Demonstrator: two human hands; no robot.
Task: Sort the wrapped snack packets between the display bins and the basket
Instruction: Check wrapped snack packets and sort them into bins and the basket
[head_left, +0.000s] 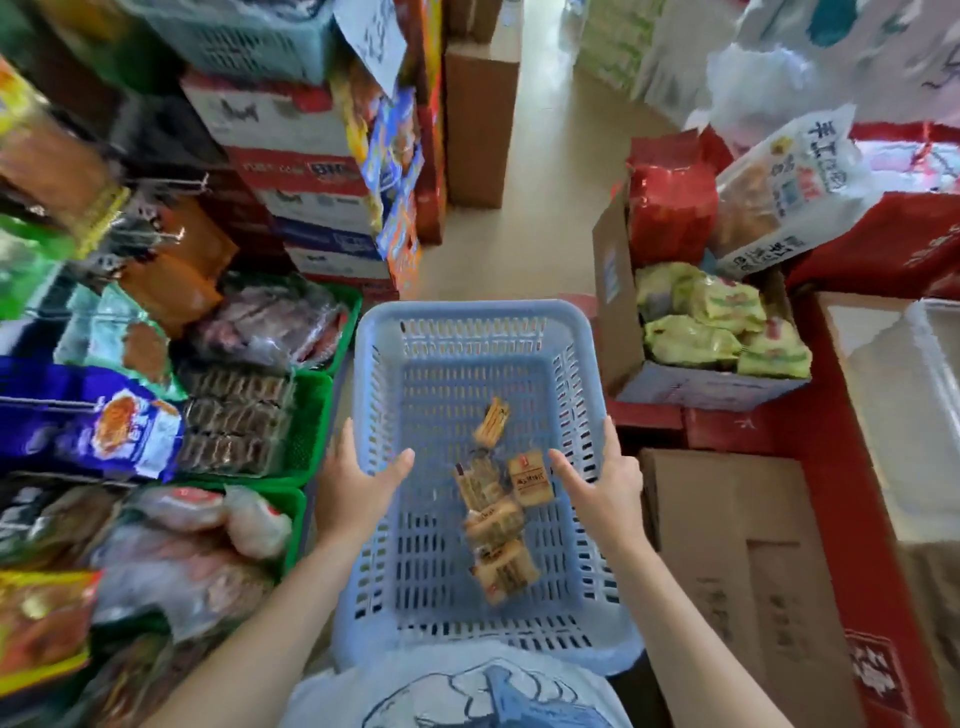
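Observation:
A light blue slotted basket (470, 317) is held in front of me over the aisle floor. My left hand (356, 480) grips its left rim, thumb inside the basket and fingers outside. On the opposite rim my right hand (605, 475) grips the same way. Several tan wrapped snack packets (493, 512) lie in a loose row on the basket's floor, and one more packet (491, 422) lies a little farther in. Green display bins (311, 415) filled with wrapped snacks stand to the left of the basket.
Stacked cartons (306, 171) and hanging snack bags crowd the left side. On the right an open cardboard box (618, 332) holds yellow-green packets, with red bags behind it. Brown cartons (727, 519) and red boxes lie at the lower right. A strip of bare floor (550, 208) runs ahead.

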